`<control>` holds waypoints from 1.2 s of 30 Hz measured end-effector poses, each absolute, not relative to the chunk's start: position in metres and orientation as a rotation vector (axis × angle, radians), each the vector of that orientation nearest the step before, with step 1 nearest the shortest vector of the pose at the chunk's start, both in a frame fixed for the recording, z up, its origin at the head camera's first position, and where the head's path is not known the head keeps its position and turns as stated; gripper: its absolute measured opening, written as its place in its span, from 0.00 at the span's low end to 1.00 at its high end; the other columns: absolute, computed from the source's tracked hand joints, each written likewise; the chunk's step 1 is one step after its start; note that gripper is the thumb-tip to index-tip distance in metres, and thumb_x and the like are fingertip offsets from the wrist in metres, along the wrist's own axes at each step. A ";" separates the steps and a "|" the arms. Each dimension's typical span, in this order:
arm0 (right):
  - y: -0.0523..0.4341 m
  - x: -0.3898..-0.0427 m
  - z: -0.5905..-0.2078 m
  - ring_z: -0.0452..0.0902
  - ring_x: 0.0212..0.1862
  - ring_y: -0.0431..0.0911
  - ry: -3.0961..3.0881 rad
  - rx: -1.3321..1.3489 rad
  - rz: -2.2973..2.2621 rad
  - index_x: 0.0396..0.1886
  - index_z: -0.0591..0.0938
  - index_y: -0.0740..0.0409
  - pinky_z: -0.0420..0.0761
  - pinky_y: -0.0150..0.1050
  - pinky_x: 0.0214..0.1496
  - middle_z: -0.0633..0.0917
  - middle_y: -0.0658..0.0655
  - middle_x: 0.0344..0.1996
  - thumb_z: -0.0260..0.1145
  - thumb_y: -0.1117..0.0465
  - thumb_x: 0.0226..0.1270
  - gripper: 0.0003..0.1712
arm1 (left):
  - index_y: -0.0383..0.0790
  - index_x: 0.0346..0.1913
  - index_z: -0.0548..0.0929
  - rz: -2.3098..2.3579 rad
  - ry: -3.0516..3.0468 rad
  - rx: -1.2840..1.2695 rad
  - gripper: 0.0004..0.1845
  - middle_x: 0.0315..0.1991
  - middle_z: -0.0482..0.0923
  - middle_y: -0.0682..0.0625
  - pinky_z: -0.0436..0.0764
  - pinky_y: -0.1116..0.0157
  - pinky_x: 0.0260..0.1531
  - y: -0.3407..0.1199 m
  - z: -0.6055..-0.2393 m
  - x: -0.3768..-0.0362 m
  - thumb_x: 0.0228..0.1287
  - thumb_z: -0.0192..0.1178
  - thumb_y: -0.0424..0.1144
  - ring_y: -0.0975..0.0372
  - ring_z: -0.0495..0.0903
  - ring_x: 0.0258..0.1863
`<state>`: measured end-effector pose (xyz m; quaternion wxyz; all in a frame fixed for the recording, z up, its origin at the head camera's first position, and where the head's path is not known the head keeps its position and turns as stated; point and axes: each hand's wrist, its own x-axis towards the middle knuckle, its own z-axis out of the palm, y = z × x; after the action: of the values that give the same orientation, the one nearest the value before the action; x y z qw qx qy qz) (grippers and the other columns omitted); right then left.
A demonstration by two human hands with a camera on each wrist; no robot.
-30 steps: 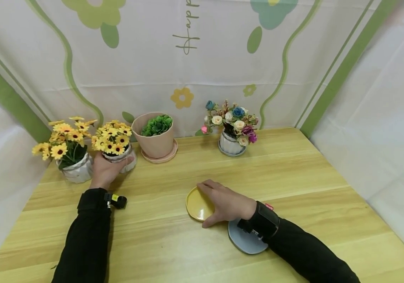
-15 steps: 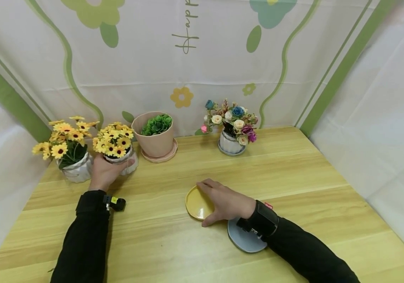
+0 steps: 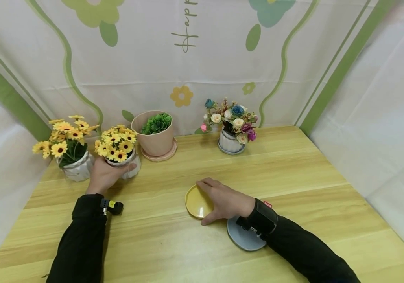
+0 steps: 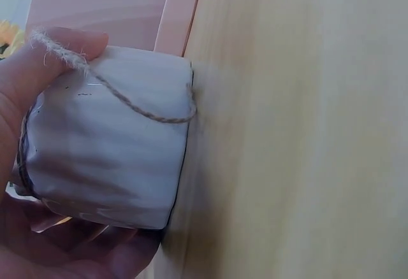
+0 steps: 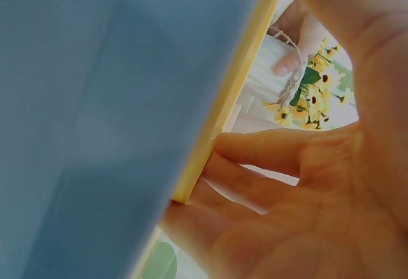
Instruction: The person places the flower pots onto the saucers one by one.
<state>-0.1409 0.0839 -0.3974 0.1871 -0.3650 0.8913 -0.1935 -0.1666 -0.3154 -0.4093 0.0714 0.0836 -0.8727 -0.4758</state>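
My left hand (image 3: 105,173) grips a white flowerpot (image 4: 115,158) with twine tied round it, thumb on the near side. Yellow daisy-like flowers (image 3: 117,144) fill its top, and the pot stands upright close over the table. My right hand (image 3: 229,200) holds a round yellow saucer (image 3: 195,205) at its right side, thumb at the near rim and fingers at the far rim. In the right wrist view the fingertips touch the yellow saucer's edge (image 5: 220,110). A blue-grey saucer (image 3: 245,238) lies partly hidden under my right wrist.
A second white pot (image 3: 78,169) of yellow flowers stands at the far left. Behind the left hand is a pink pot (image 3: 156,144) with a green plant on a pink saucer (image 3: 172,152). A white pot (image 3: 229,143) of mixed flowers sits on a blue-grey saucer at the back.
My left hand has drawn the pot of yellow flowers slightly toward me and to the right. The right hand stays at the yellow saucer.
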 end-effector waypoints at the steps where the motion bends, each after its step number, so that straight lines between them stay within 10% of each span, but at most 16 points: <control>1: 0.084 -0.141 -0.398 0.63 0.81 0.58 2.509 -1.028 -0.545 0.85 0.58 0.62 0.69 0.51 0.82 0.64 0.63 0.81 0.84 0.40 0.55 0.67 | 0.47 0.86 0.51 -1.430 -2.627 0.243 0.64 0.82 0.62 0.38 0.63 0.38 0.78 -0.315 -0.409 -0.166 0.55 0.81 0.57 0.41 0.61 0.81; 36: 0.085 -0.141 -0.397 0.61 0.82 0.58 2.509 -1.024 -0.533 0.85 0.57 0.63 0.67 0.52 0.83 0.62 0.63 0.82 0.84 0.39 0.56 0.68 | 0.47 0.85 0.54 -1.466 -2.799 -0.047 0.60 0.79 0.64 0.40 0.64 0.39 0.77 -0.280 -0.401 -0.138 0.56 0.82 0.52 0.44 0.63 0.79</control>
<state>-0.1406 0.0849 -0.3965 0.1887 -0.3641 0.8921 -0.1896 -0.1376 -0.2803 -0.4005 -0.0090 -0.0149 -0.8858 -0.4638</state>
